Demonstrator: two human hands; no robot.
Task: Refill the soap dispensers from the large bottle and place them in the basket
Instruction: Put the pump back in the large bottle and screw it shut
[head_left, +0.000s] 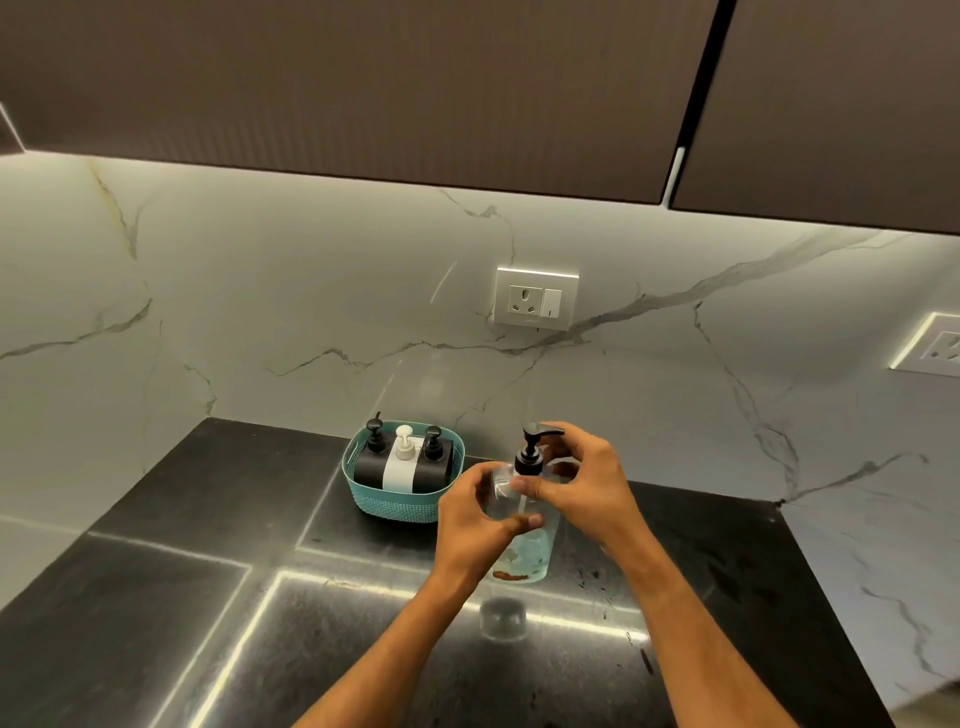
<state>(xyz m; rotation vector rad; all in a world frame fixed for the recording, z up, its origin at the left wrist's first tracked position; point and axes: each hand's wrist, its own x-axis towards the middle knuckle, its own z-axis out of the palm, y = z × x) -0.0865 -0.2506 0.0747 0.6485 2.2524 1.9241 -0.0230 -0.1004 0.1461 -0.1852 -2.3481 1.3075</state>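
At counter centre: clear pump bottle (524, 540) stands upright on the dark counter (208, 519), between your two hands.
Bottle axis: long axis vertical, black pump head (535, 447) on top, spout pointing right; a little pale liquid shows low down, the rest looks empty.
Left hand (475, 519): wrapped round the bottle's body from the left, thumb across the near face; it steadies.
Right hand (582, 483): curled round the neck and collar just under the pump, fingers behind, thumb in front; nearer the cap than the left.
Basket: teal basket (405, 506) sits just left and slightly far of the bottle, close but apart.
Basket contents: two black dispensers (371, 457) flank a white dispenser (402, 462), all upright, pumps on.
Step, as judged: you look to be turning the pump collar, tightening or loosening I cannot tell.
Relation that matters: twist runs about the vertical axis, so keep your left grip firm and the base flat.
Risk: slick body, slip likely.
Wall: socket plate (535, 297) behind.
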